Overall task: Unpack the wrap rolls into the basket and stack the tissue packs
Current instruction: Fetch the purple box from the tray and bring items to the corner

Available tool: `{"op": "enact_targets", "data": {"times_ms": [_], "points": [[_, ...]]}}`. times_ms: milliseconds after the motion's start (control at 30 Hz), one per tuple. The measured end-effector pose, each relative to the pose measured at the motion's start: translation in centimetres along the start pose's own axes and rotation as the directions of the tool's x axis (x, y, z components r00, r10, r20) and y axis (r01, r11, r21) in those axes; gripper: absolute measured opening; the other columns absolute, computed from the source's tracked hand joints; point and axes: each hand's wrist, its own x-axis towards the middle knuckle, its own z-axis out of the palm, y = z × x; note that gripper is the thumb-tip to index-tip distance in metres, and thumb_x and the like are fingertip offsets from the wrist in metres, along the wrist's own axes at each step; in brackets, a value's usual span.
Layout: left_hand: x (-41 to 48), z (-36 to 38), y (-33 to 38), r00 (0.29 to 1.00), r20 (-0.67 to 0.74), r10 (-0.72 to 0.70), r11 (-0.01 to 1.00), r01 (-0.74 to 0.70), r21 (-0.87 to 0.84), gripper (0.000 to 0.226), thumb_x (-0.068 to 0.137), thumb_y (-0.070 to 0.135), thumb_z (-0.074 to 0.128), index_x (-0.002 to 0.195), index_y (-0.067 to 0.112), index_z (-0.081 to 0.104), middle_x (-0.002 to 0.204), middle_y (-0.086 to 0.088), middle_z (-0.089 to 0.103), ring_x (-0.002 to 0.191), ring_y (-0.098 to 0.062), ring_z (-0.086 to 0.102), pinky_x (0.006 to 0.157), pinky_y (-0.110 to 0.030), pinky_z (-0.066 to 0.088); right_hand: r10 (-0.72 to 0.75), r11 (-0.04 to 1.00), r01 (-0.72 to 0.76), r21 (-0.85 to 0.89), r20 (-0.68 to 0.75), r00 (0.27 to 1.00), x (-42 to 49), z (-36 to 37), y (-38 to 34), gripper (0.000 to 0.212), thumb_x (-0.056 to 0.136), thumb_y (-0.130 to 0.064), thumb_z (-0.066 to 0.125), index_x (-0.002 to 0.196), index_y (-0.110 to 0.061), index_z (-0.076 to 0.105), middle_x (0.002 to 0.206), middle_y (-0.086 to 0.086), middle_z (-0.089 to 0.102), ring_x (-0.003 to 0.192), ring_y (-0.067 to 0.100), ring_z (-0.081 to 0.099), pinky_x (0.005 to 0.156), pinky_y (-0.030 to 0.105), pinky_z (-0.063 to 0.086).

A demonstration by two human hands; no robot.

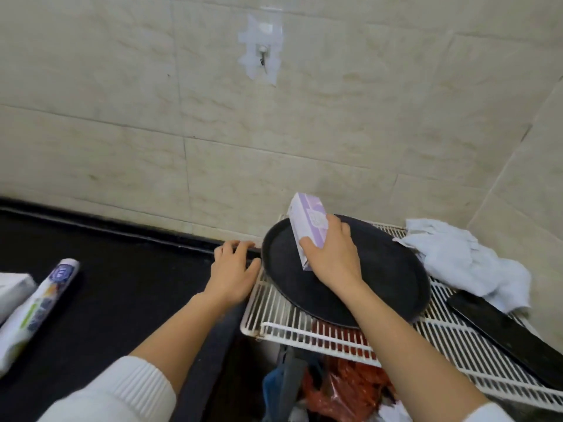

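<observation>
The right hand (333, 254) pinches a purple tissue pack (307, 229) over the round black tray (380, 287), left hand (233, 269) spread at nine o'clock, white cloth (463, 260) at three

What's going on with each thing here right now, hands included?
Right hand: gripping the tissue pack.
Tissue pack: held tilted over the black tray.
Black tray: resting on the wire rack.
Left hand: open, empty, beside the tray.
Wrap roll: lying on the counter.
Cloth: crumpled on the rack.
</observation>
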Motion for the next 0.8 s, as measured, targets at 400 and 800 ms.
{"op": "enact_targets", "data": {"times_ms": [400,800], "points": [[-7.7,-13.7,-20.5,0.911,-0.194,-0.363,0.916,0.387,0.103,0.041,0.093,0.033,0.046,0.131,0.018,0.047,0.136,-0.012,0.041,0.129,-0.031,0.031,0.105,-0.043,0.032,-0.211,0.973,0.169,0.158,0.308,0.928,-6.2,18.8,-17.7,0.059,0.082,-0.041,0.056,0.133,-0.017,0.037,0.120,0.007,0.045,0.095,0.031,0.054,0.069,0.034,0.036],[-13.3,-23.9,-44.4,0.819,-0.071,-0.570,0.798,0.572,0.189,0.044,0.094,0.032,0.045,0.134,0.016,0.044,0.139,-0.014,0.039,0.129,-0.033,0.030,0.105,-0.045,0.035,0.074,0.996,-0.037,-0.085,0.483,0.873,-15.4,38.3,-25.6,0.053,0.087,-0.038,0.053,0.129,-0.013,0.035,0.123,0.009,0.042,0.102,0.034,0.056,0.072,0.036,0.044]]}}
